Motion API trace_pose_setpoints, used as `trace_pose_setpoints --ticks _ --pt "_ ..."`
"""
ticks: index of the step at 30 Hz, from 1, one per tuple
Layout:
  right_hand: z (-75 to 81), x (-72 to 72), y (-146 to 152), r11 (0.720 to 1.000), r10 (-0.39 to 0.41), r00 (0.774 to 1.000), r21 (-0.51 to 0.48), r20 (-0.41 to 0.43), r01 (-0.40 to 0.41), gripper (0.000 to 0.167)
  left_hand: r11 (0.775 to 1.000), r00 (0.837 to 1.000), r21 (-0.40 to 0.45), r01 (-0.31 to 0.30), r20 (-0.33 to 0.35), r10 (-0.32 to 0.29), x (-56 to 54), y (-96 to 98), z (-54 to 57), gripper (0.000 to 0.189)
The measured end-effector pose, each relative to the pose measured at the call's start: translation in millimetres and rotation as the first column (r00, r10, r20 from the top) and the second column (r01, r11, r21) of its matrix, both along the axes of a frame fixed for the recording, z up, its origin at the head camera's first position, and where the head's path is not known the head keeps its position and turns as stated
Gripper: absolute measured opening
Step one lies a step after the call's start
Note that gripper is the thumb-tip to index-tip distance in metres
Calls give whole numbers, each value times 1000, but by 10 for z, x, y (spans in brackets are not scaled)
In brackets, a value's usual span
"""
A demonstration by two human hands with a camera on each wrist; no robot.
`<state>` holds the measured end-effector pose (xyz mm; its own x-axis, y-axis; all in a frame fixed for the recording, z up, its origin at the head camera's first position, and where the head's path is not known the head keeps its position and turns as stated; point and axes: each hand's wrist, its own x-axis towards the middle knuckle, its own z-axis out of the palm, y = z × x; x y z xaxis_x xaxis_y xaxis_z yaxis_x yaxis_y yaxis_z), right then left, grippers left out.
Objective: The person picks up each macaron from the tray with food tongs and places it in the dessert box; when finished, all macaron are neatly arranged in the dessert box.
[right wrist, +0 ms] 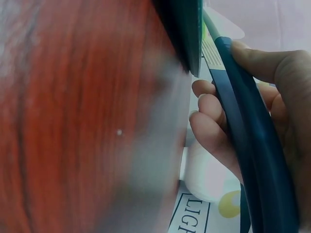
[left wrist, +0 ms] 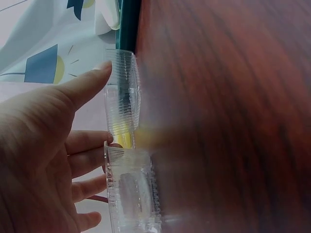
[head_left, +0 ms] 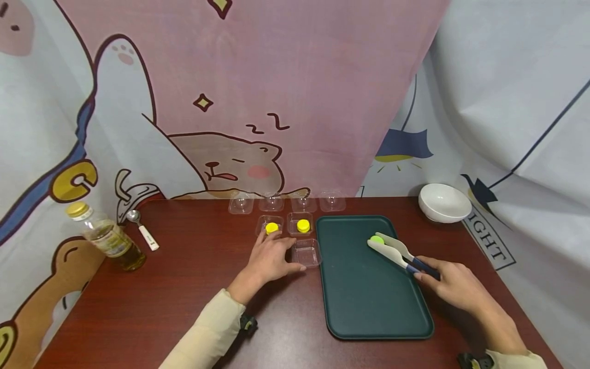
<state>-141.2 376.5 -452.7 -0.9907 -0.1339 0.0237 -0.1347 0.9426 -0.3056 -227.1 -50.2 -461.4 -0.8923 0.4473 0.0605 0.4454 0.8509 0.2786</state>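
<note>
My left hand (head_left: 271, 258) is beside a clear plastic container (head_left: 308, 253), thumb and forefinger spread apart with their tips at its rim. In the left wrist view, the thumb tip overlaps the container's wall and the other fingers are loosely extended. My right hand (head_left: 454, 282) holds tongs (head_left: 392, 252) with blue handles and pale tips, thumb on one arm and fingers on the other. Between the tongs' tips is a light green round piece (head_left: 377, 239), over the dark green tray (head_left: 369, 302). Yellow round pieces (head_left: 303, 226) sit in two clear containers behind the left hand.
Several clear plastic lids (head_left: 240, 205) line the table's back edge. A white bowl (head_left: 444, 203) stands at the back right. On the left are an oil bottle (head_left: 112, 243) with a yellow cap and a measuring spoon (head_left: 147, 237). Printed cloth hangs behind the table.
</note>
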Motion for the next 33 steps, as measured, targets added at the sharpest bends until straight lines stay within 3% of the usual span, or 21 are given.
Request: trace_pose_setpoints --ticks 17,33 --pt "37 -27 -34 1000 25 998 -4 -62 -26 47 1000 999 -2 -16 40 16 -22 3 21 80" --pt "206 -106 -276 996 73 995 -50 -71 -76 49 1000 998 -21 -13 64 14 -45 7 41 81"
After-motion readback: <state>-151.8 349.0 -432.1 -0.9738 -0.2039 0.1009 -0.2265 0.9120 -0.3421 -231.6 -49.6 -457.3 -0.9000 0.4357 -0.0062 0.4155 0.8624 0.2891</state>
